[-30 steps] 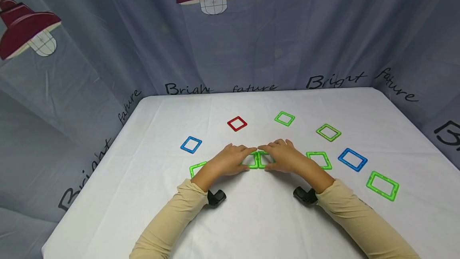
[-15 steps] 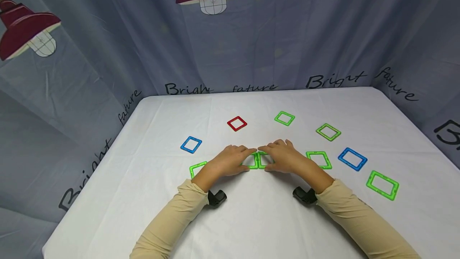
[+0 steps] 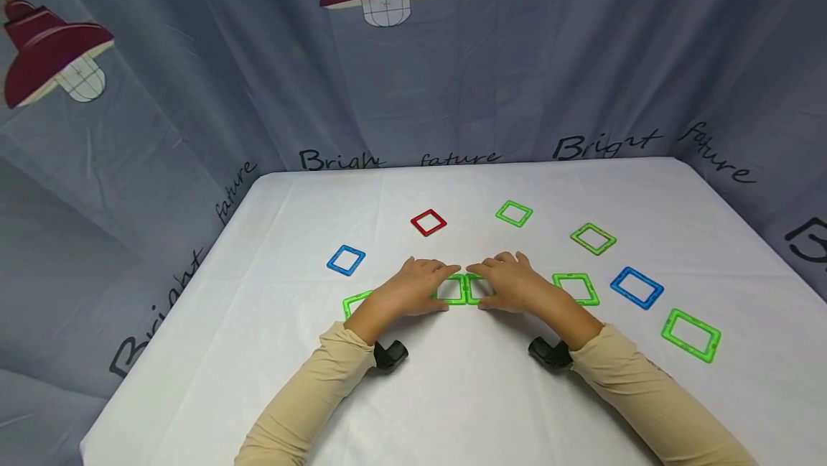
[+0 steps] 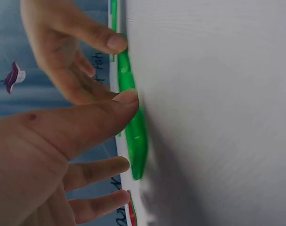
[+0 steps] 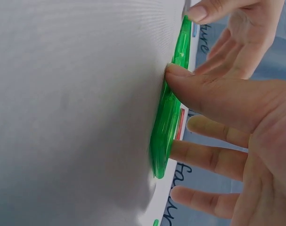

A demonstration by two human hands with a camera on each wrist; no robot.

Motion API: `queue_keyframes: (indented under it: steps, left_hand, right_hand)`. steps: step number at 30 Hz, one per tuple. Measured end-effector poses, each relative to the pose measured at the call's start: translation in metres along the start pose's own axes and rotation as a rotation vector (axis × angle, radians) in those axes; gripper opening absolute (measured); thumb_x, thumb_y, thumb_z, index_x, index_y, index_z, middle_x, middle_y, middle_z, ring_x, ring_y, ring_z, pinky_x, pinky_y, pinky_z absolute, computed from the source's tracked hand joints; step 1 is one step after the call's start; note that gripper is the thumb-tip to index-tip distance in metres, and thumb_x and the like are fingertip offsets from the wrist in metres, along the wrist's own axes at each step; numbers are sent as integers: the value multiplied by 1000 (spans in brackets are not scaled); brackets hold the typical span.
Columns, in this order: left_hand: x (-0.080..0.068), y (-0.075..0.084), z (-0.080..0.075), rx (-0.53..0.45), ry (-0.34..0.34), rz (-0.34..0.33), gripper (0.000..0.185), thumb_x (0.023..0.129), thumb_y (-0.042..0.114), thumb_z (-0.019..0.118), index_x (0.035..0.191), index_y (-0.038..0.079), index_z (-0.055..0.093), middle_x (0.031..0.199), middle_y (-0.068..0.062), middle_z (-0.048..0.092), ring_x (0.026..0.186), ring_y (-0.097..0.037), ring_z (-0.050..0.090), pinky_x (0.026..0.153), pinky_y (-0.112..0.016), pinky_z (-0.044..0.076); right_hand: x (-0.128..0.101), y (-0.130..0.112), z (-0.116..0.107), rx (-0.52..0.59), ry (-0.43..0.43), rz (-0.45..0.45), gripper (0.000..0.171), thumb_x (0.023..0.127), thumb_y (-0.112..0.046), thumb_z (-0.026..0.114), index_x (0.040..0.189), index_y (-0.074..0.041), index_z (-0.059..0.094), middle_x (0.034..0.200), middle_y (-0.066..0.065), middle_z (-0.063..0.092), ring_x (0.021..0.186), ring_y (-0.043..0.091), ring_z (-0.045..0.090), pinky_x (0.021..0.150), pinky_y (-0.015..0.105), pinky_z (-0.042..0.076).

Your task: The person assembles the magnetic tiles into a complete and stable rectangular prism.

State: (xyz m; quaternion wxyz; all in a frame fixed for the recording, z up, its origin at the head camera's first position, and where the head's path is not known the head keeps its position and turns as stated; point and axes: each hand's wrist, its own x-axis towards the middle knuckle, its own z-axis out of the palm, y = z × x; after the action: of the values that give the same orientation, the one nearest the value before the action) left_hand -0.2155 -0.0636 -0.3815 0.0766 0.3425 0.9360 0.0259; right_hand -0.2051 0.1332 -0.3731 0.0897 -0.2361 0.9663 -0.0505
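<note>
Both hands lie low on the white-covered bench (image 3: 452, 394), meeting near its middle over two green square frames that sit edge to edge. The left hand (image 3: 413, 288) rests over the left green frame (image 3: 452, 289), its fingers fairly straight and spread, the thumb tip set against the frame's near edge; the left wrist view shows that thumb (image 4: 119, 106) touching the green rim (image 4: 133, 136) while the other fingers reach past it. The right hand (image 3: 510, 285) mirrors it on the right green frame (image 3: 474, 288), fingers stretched and slightly apart, thumb (image 5: 190, 77) pressed to the frame's edge (image 5: 168, 122) in the right wrist view. Neither hand is curled round a frame; each lies flat and loose on its piece, fingertips nearly meeting above the joint. Both frames lie flat on the cloth. Around them other frames lie apart: a green one (image 3: 354, 302) partly hidden beside the left wrist, a blue one (image 3: 346, 260) farther left, a red one (image 3: 428, 222) beyond the hands, two green ones (image 3: 514, 213) (image 3: 593, 238) toward the far right, another green frame (image 3: 576, 289) just right of the right hand, then a blue frame (image 3: 637, 288) and a larger green one (image 3: 690, 335) near the right edge. Beige sleeves (image 3: 310, 394) cover both forearms, each with a black wrist mount (image 3: 390, 355). A grey curtain (image 3: 258, 92) printed with red lamps hangs behind.
</note>
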Motion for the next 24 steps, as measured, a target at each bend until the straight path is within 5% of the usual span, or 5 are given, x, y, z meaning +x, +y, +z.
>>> queue_keyframes:
  steps: [6,14,24]
  left_hand:
    - [-19,-13,-4,-79,8,-61,67,82,34,66,140,20,35,135,-4,46,130,-22,38,107,-53,22]
    - [-51,-50,-11,-83,31,-135,70,82,36,67,140,16,35,136,-7,46,130,-24,37,107,-53,23]
    - [-89,-78,-2,-138,37,-168,68,80,37,68,136,9,41,132,-12,49,126,-30,40,104,-47,29]
  right_hand:
    - [0,-1,1,-8,5,-10,61,76,-31,73,130,-13,50,126,13,54,120,38,42,99,63,24]
    - [-2,2,-1,-8,15,-12,59,77,-29,72,129,-12,51,125,13,54,120,39,41,99,64,23]
    - [0,2,2,-1,12,-17,57,77,-30,72,128,-12,52,126,12,54,120,40,41,99,65,22]
